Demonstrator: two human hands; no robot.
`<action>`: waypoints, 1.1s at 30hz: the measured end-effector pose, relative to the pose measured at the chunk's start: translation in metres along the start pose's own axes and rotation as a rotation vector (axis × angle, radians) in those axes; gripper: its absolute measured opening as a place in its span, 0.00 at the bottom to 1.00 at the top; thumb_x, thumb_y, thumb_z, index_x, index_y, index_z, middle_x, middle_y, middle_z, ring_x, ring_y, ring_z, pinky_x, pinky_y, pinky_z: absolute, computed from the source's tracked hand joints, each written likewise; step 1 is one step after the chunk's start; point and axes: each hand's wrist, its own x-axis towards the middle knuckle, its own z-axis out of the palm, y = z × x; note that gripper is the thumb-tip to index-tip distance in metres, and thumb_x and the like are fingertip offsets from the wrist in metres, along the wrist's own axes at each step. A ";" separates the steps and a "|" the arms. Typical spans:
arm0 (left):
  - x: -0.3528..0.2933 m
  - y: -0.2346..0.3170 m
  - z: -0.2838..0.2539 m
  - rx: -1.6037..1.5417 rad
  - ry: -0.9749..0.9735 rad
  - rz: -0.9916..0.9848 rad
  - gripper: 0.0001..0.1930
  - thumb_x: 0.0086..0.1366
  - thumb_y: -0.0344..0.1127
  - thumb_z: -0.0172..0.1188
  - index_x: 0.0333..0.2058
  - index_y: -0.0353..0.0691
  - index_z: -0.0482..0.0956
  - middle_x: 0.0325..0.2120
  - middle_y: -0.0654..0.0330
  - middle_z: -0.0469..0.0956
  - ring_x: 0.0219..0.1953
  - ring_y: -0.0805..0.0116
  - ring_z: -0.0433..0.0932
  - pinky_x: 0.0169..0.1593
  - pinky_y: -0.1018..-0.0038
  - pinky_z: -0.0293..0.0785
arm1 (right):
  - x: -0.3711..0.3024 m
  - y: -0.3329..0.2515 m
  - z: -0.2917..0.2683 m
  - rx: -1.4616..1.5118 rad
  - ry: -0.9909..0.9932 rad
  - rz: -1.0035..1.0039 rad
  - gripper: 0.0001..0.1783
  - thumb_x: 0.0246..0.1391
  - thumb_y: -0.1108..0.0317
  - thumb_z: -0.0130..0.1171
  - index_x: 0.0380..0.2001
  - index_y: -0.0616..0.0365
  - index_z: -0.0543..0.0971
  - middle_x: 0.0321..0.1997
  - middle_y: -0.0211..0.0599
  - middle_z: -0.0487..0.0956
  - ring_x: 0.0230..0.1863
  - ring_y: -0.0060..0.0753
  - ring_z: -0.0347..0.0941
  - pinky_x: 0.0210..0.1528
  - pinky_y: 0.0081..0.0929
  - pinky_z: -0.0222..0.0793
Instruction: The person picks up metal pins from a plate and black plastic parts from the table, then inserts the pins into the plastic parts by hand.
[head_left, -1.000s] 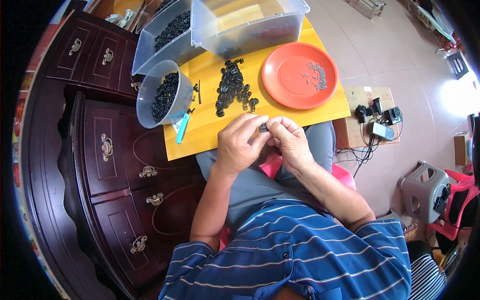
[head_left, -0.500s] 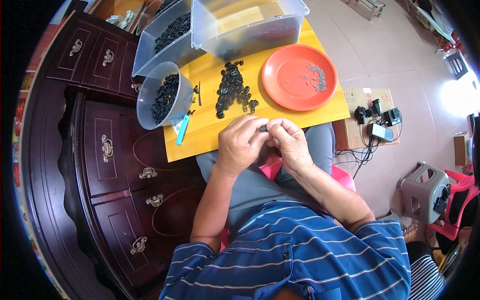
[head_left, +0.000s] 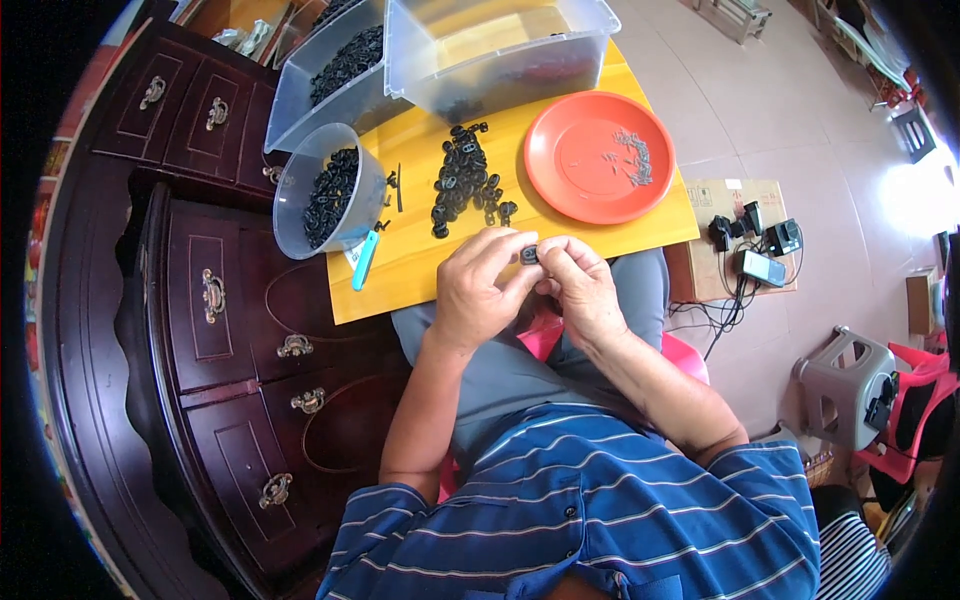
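Note:
Just past the near edge of the yellow table (head_left: 400,287), my left hand (head_left: 474,290) pinches a small black plastic piece (head_left: 529,255) with holes between thumb and fingers. My right hand (head_left: 586,290) is closed at the piece's right side, thumb against the fingertips; whether it holds something tiny too is hidden. Beyond my hands lies a loose pile of similar black pieces (head_left: 462,175). To its right sits a red plate (head_left: 565,185), with small grey metal pins (head_left: 636,160) scattered over its right half.
A round clear tub (head_left: 288,225) of black pieces stands at the table's left, beside a turquoise-handled tool (head_left: 366,262). Two clear bins (head_left: 490,75) line the far side. Dark drawers (head_left: 215,370) flank the left. Rightward, a cardboard box (head_left: 700,285) carries devices and cables.
The black piece has turned in my fingers, so its holed face now shows more. Both hands stay in nearly the same place.

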 end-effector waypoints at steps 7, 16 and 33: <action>0.003 -0.002 -0.002 0.025 0.016 0.080 0.09 0.54 0.25 0.67 0.35 0.38 0.81 0.31 0.55 0.81 0.33 0.53 0.81 0.37 0.64 0.78 | -0.001 -0.003 0.004 -0.036 0.026 0.013 0.08 0.66 0.63 0.58 0.35 0.54 0.79 0.31 0.23 0.77 0.34 0.14 0.71 0.39 0.16 0.66; 0.002 0.012 -0.020 -0.082 -0.142 -0.086 0.13 0.56 0.27 0.68 0.41 0.37 0.81 0.31 0.57 0.79 0.27 0.66 0.79 0.32 0.73 0.76 | -0.006 -0.002 0.006 -0.057 0.022 -0.008 0.06 0.66 0.66 0.56 0.34 0.53 0.78 0.29 0.22 0.77 0.28 0.13 0.68 0.34 0.16 0.67; 0.122 -0.124 -0.175 0.101 0.170 -0.273 0.15 0.60 0.25 0.61 0.47 0.37 0.81 0.35 0.60 0.84 0.33 0.74 0.80 0.38 0.75 0.77 | -0.008 -0.007 0.008 -0.168 -0.261 0.208 0.06 0.66 0.64 0.57 0.39 0.53 0.80 0.37 0.25 0.82 0.32 0.12 0.74 0.36 0.13 0.71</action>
